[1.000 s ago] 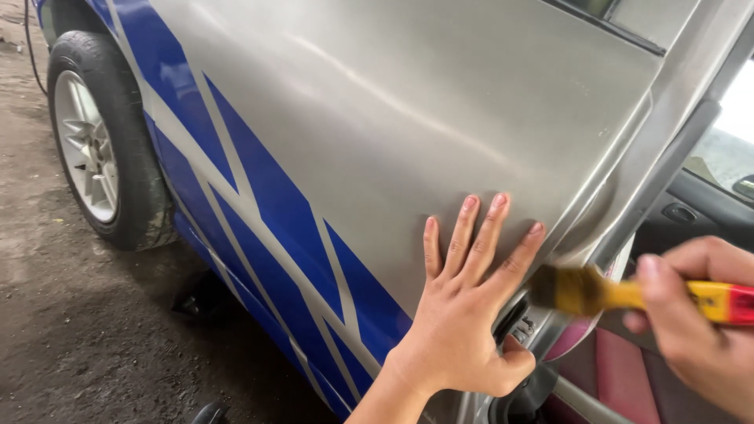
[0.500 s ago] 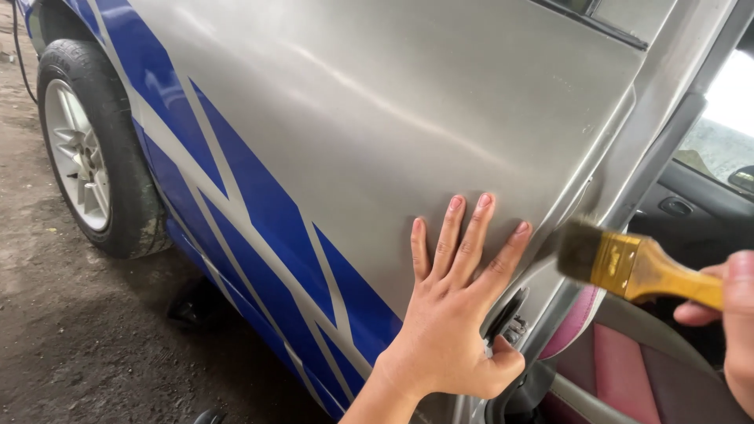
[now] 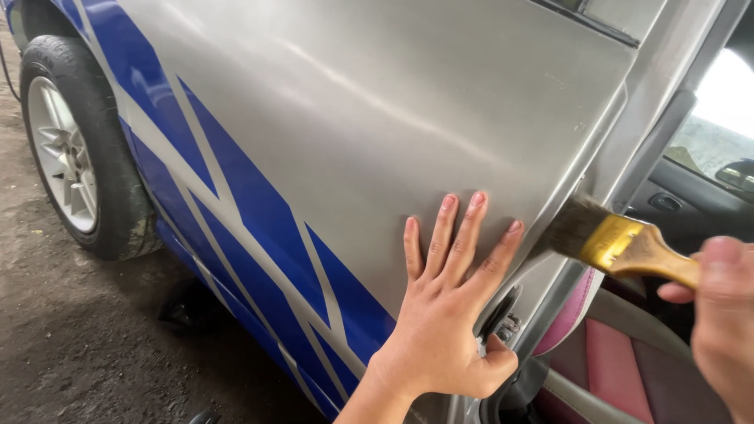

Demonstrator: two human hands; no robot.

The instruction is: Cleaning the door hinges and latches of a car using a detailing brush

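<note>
— What are the hands doing?
— The left hand (image 3: 448, 314) lies open, fingers spread flat on the silver car door (image 3: 377, 133) near its rear edge. The right hand (image 3: 719, 314) is closed around a wooden-handled paintbrush (image 3: 620, 243), bristles at the door's edge.
— What's around them?
— Blue stripes (image 3: 259, 228) below, the rear wheel (image 3: 71, 149) well apart to the left, and red seat upholstery (image 3: 613, 353) inside the open door.

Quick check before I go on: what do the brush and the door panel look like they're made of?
Brush: dark bristles, probably natural or synthetic hair, in a shiny gold-coloured band that looks like metal, on a yellowish handle, likely wood or plastic, held in the right hand. Door panel: looks like painted sheet metal, with a smooth silver finish, soft reflections and blue stripes; the left hand lies flat on it.
</note>
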